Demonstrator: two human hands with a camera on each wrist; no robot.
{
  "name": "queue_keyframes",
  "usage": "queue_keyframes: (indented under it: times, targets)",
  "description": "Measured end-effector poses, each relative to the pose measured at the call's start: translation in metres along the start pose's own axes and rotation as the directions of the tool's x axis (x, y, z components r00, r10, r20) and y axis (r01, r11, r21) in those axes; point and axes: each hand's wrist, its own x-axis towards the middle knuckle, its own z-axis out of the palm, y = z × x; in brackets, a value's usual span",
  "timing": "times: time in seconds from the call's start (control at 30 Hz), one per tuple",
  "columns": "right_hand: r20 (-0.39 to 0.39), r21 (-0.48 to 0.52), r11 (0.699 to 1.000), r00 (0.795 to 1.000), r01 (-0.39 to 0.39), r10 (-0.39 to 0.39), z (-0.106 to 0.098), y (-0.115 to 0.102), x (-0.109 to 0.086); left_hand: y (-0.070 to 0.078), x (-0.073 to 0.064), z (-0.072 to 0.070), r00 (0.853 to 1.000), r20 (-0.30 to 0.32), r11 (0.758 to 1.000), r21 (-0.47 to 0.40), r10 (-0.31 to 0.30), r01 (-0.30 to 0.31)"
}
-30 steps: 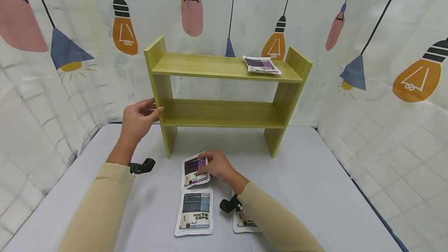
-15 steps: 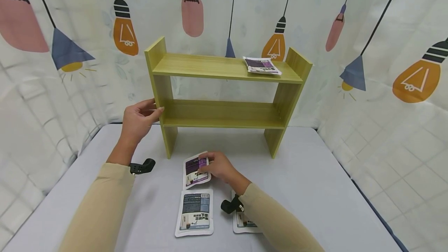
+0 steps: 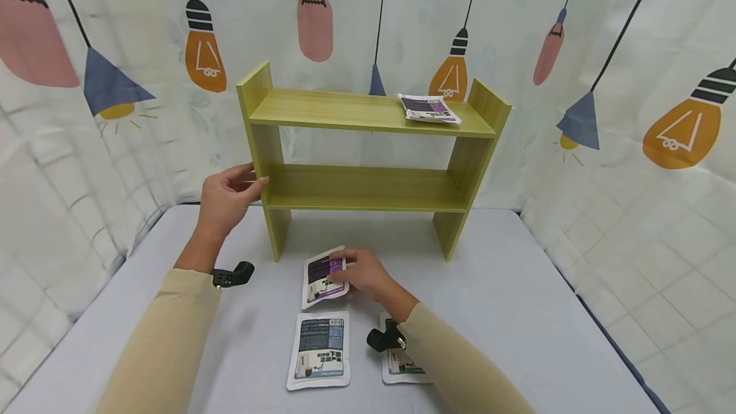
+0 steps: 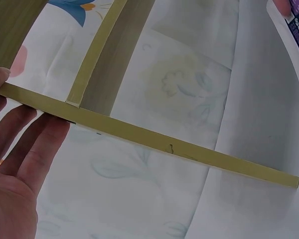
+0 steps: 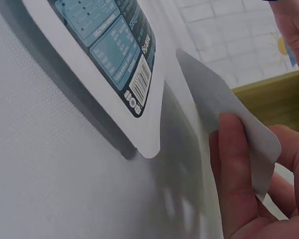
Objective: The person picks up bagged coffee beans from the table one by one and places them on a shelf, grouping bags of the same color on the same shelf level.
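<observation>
Pinching a probably slick pouch (image 3: 318, 281) sensibly by its edge, the right hand (image 3: 368, 275) hung before the shelf (image 3: 368, 188) the left hand (image 3: 227, 198) gripped.

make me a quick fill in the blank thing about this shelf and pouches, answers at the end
The ____ hand holds the side of the shelf unit.
The other hand pinches a pouch whose upper label is ____.
At least one more pouch lies on the ____ of the shelf unit's two boards.
In the right wrist view, a blue-labelled pouch shows a striped ____ near its corner.

Missing words: left; purple; upper; barcode
</observation>
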Motion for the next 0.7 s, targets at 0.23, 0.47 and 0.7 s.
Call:
queue_keyframes:
  times: [0.23,0.47,0.7]
  targets:
    - [0.013,0.046,0.999,1.0,0.012,-0.012,-0.008,-0.003,-0.004,-0.002,0.001,0.001,1.0,-0.007,1.0,0.003,-0.009,0.009]
    - [-0.006,0.039,0.999,1.0,0.012,-0.011,-0.013,-0.007,-0.011,-0.001,0.0,0.001,1.0,-0.004,1.0,-0.001,0.002,-0.002]
    - [-0.006,0.091,0.996,1.0,0.005,-0.004,-0.017,-0.011,-0.015,-0.002,0.0,0.0,1.0,-0.012,1.0,0.011,0.003,-0.003]
